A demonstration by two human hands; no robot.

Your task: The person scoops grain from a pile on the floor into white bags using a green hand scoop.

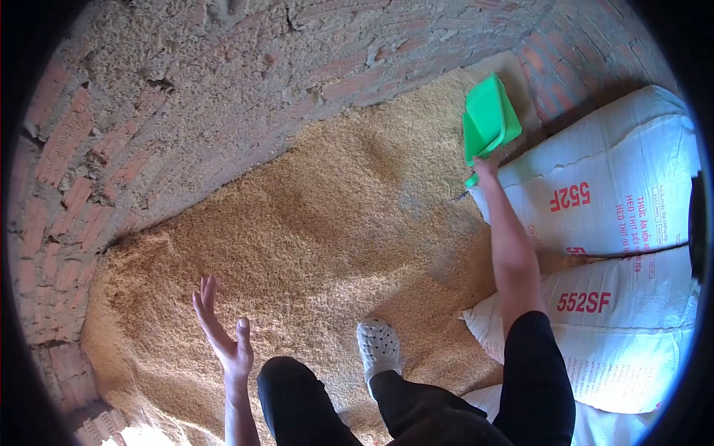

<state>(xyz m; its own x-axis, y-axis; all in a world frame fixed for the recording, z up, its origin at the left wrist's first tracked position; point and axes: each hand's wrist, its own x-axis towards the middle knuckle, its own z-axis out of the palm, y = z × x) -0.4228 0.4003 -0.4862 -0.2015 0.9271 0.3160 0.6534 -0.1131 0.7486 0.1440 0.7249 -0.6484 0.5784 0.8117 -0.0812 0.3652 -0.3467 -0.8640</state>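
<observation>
Your right hand (485, 165) looks too small and blurred to tell its separate fingers, and it hides part of the green scoop's handle (471, 181). Your left leg (297, 401) hides the foot below it. The small print on the upper sack (602, 163) is hard to read, and the bottom edge cuts off the lowest sack (606, 425).

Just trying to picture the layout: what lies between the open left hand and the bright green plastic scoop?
Between the left hand and the green scoop, the head view shows only loose, tan, grainy material.
</observation>
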